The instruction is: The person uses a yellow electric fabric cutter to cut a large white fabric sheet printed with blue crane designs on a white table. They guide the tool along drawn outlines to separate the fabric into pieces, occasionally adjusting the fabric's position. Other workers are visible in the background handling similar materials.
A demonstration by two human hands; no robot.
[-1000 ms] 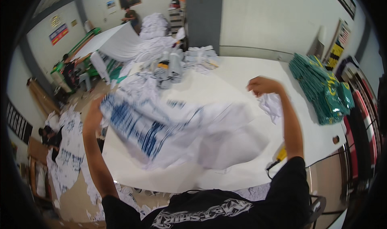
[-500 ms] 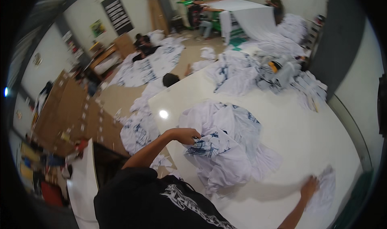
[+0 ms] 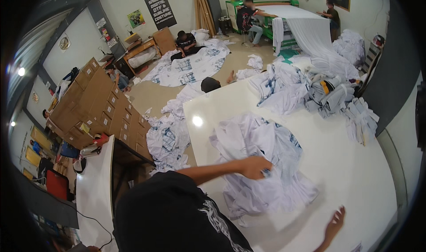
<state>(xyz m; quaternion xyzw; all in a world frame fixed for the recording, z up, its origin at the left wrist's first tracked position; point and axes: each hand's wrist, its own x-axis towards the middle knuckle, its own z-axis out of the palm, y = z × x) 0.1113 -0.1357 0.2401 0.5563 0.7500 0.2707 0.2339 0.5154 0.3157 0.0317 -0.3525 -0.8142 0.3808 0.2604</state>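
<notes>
White cloth beneath the left fingers

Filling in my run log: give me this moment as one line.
left hand: at blue-printed white cloth, grip unclear | right hand: open, empty | cloth: crumpled heap on white table

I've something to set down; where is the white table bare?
The widest bare patch of white table lies between the crumpled cloth, right hand and folded pale fabric; a narrower one, between cloth and the table's left edge. The far end is crowded with printed fabric and grey rolls.
</notes>
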